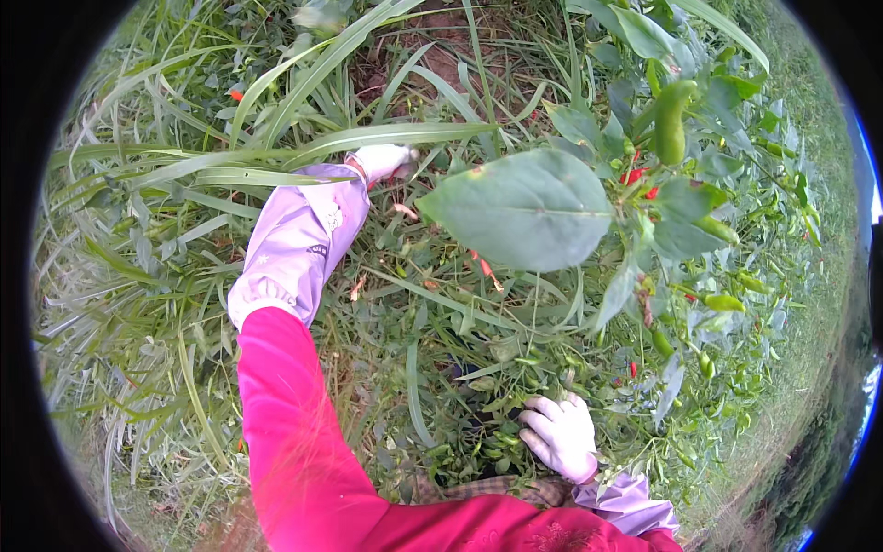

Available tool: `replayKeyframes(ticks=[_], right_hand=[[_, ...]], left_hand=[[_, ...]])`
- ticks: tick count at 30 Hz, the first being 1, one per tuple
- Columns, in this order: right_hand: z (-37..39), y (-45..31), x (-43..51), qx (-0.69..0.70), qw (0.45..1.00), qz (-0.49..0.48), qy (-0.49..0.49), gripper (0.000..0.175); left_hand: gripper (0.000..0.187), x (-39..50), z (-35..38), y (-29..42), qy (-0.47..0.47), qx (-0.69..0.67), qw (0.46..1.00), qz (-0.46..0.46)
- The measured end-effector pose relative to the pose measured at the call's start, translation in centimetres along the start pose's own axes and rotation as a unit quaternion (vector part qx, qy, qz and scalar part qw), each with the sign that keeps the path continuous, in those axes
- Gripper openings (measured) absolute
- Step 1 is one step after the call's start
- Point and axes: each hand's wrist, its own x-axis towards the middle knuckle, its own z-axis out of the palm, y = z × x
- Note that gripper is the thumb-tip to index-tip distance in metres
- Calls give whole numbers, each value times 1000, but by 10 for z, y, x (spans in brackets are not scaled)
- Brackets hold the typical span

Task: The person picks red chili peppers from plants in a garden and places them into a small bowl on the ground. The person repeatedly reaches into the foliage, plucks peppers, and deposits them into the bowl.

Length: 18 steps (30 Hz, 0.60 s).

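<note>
My left hand (383,162), in a white glove with a lilac sleeve cover (303,234), reaches into the plants at the upper middle. Its fingers are partly hidden, with something red just below them. At the lower right, my right hand (562,431), also in a white glove, rests with bent fingers against chili plant leaves and stems. Whether it grips any of them is not clear. Several green chili peppers (497,441) lie among leaves beside it. A large green chili pepper (670,124) hangs at the upper right, near red chili peppers (633,176).
A broad leaf (524,210) stands close to the camera between my hands. Long grass blades (414,132) cross over my left wrist. More chili plants (724,303) grow on the right. Bare soil (441,55) shows at the top. Checked cloth (510,488) lies by my body.
</note>
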Motion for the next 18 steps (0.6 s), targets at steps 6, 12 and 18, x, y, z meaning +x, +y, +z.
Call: replayKeyframes(ticks=[6, 12, 18], right_hand=[[-9, -1, 4, 17, 1000, -12, -2, 23], [-9, 0, 1, 11, 999, -43, 17, 21], [-8, -1, -2, 31, 995, -55, 80, 24]], left_hand=[[21, -61, 40, 25, 46, -445, 858, 251], [30, -148, 48, -1, 69, -546, 830, 87], [28, -233, 76, 43, 41, -470, 881, 40]])
